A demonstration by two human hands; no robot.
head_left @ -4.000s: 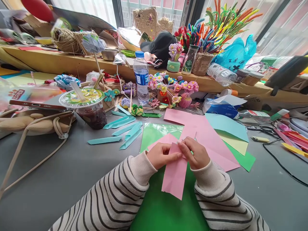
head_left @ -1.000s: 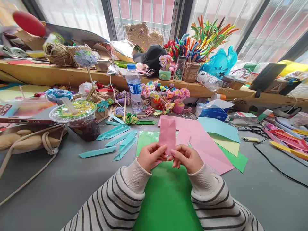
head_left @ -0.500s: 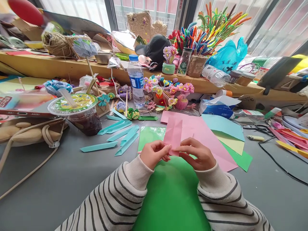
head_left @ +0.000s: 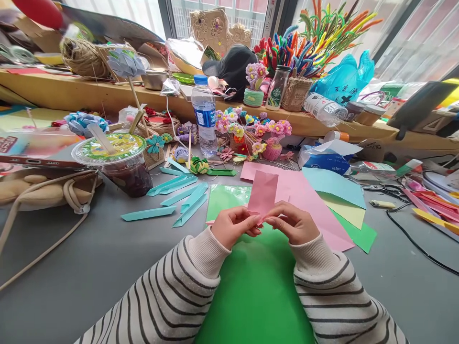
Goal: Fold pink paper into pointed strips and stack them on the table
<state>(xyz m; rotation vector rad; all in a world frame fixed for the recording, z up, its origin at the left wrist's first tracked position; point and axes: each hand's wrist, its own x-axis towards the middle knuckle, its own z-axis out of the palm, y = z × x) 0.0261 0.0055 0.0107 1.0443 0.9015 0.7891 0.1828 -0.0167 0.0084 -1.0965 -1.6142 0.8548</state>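
Observation:
A small pink paper strip (head_left: 263,192) stands up from my fingers, folded lengthwise. My left hand (head_left: 234,225) pinches its lower left edge and my right hand (head_left: 294,222) pinches its lower right edge, thumbs meeting at the bottom. Both wrists wear striped sleeves. Under my hands lies a bright green sheet (head_left: 254,296). Just beyond them a large pink sheet (head_left: 308,205) and a light green glossy sheet (head_left: 224,198) lie flat on the grey table.
Several folded teal strips (head_left: 179,196) lie left of my hands. A lidded drink cup (head_left: 118,160) and a water bottle (head_left: 205,114) stand behind. Paper flowers (head_left: 251,131), a tissue pack (head_left: 324,160), coloured sheets (head_left: 339,196) and a black cable (head_left: 419,243) sit right.
Four seconds ago the pink strip hung down toward me; it now points up and away. Over the last second both hands kept working its lower edge and the strip tilted slightly right.

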